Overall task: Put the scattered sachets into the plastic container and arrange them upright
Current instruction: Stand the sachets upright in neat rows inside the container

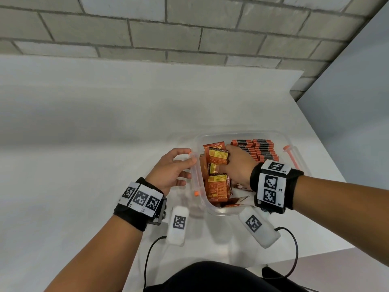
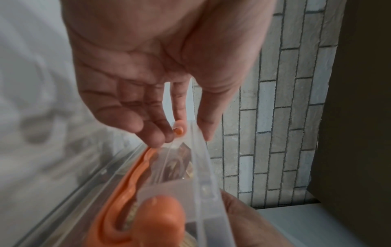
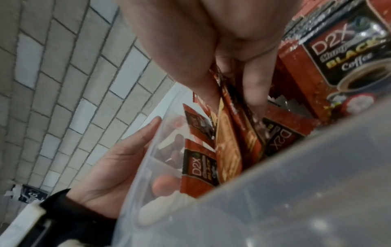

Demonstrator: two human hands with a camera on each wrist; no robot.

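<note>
A: What's the biggest thing here?

B: The white bench (image 1: 105,123), running up to a grey brick wall (image 1: 189,28). Take the clear plastic container (image 1: 219,211) as the landmark: it sits on the bench near its right edge, just in front of the person.

A: What's inside the container?

B: Orange sachets. At its far right a row of sachets (image 1: 261,149) stands on edge, packed close. At its left several loose sachets (image 1: 217,184) lie tilted and overlapping, printed faces up. The right wrist view shows "D2X" and "Black Coffee" on a sachet (image 3: 347,55).

A: And the hands?

B: The right hand (image 1: 237,165) reaches down into the container's left part, over the loose sachets. In the right wrist view its thumb and fingers (image 3: 253,86) close on a few sachets (image 3: 230,133) held on edge, so it grips them.

A: The left one?

B: The left hand (image 1: 170,171) is at the container's left wall, outside it. Its fingers (image 2: 152,133) are only lightly bent and touch the rim (image 2: 203,158), with the thumb (image 2: 209,117) stretched along the far side of that rim. It steadies the container rather than clutching it.

A: Anything smaller?

B: Orange latch pieces: one on the container's left rim (image 1: 196,193), beside the left hand, and one on its right side (image 1: 291,157).
</note>
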